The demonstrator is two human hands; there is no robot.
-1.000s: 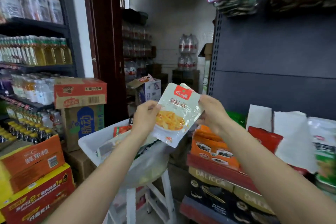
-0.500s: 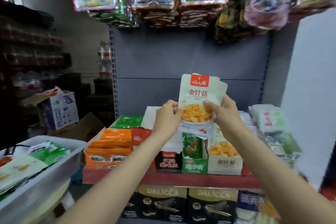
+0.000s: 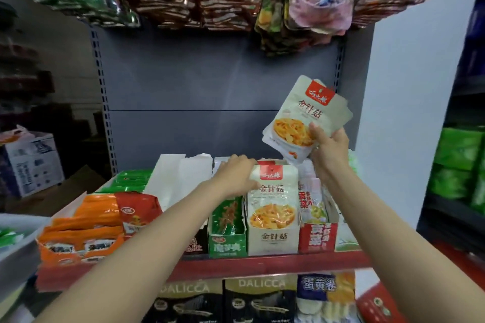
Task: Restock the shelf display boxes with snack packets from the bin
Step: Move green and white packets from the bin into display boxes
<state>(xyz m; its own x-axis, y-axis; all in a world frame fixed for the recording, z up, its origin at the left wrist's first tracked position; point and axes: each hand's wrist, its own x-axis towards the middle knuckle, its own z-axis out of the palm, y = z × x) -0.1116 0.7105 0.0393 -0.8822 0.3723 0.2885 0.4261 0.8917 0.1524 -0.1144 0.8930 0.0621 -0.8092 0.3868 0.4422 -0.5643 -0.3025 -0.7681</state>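
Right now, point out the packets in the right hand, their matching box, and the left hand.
packets (image 3: 304, 123): head view, front face.
matching box (image 3: 273, 240): head view, front panel.
left hand (image 3: 235, 174): head view, back of hand.

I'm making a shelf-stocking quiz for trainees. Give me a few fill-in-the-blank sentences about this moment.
1. The packets are held in the ____ hand.
2. The left hand touches the top of the ____ box.
3. Beside that box on the left stands a ____ box.

Missing: right; white; green

Two bare forearms, no sleeves in view; bare left hand without glove; bare right hand, small ring-like glint on one finger, unclear.
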